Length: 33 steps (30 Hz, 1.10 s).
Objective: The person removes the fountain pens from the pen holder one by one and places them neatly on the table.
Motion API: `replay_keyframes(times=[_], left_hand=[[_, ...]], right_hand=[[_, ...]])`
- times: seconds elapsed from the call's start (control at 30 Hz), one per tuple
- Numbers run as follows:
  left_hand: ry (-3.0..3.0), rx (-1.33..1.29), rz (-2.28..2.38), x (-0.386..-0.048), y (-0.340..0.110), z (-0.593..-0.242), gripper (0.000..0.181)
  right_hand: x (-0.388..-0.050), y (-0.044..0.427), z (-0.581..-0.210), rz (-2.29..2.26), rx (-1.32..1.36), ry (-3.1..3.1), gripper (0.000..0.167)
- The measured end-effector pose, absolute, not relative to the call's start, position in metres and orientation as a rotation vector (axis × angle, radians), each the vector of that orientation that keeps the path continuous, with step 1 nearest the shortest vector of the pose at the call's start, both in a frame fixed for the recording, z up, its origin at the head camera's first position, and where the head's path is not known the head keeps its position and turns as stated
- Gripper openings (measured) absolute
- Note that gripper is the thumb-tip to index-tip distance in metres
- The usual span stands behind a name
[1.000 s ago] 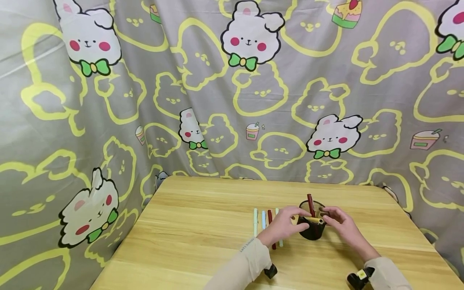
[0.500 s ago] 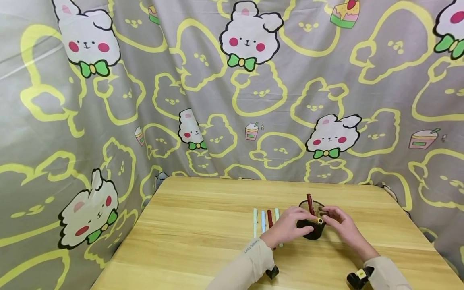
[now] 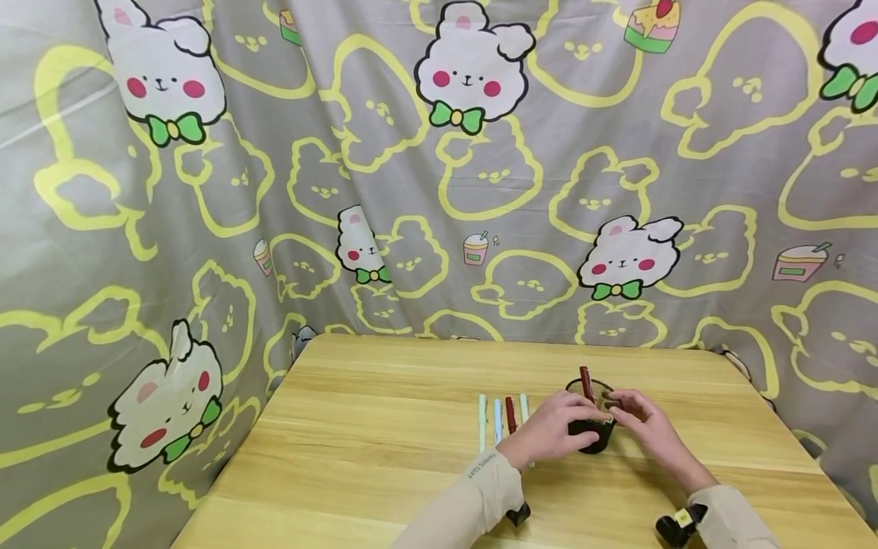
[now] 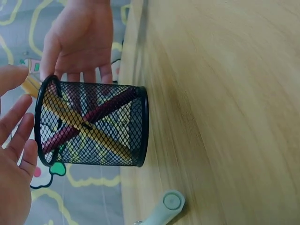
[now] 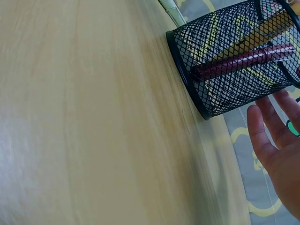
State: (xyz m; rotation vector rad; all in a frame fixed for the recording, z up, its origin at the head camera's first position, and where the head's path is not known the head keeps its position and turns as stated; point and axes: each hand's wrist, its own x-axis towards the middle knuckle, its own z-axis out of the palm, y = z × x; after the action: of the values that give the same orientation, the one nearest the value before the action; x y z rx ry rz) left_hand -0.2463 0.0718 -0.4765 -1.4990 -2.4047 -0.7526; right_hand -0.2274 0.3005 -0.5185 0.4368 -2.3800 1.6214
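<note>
A black mesh pen cup stands upright on the table. Inside it, a dark red pen and a yellow pen lean crosswise. My left hand is at the near-left side of the rim, its fingertips pinching the yellow pen's upper end, which sticks out of the cup. On the other side, my right hand rests its fingers against the cup with the thumb by the rim; these fingers look relaxed in the right wrist view. In the head view, my left fingers hide most of the yellow pen.
Left of the cup lie several pens in a row: a pale green pen, a light blue pen, a dark red pen and another pale green pen. The wooden table backs onto a patterned curtain.
The yellow pen has gone lower and steeper into the cup as my left hand moved slightly right with it. My right hand has stayed in place beside the cup.
</note>
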Motion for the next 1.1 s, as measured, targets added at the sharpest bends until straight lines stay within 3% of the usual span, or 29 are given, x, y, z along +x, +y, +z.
replay_keyframes(times=[1.1], left_hand=[[-2.358, -1.434, -0.635, -0.2474, 0.0750, -0.4799, 0.024]], right_hand=[[-0.2267, 0.2989, -0.5163, 1.623, 0.470, -2.357, 0.028]])
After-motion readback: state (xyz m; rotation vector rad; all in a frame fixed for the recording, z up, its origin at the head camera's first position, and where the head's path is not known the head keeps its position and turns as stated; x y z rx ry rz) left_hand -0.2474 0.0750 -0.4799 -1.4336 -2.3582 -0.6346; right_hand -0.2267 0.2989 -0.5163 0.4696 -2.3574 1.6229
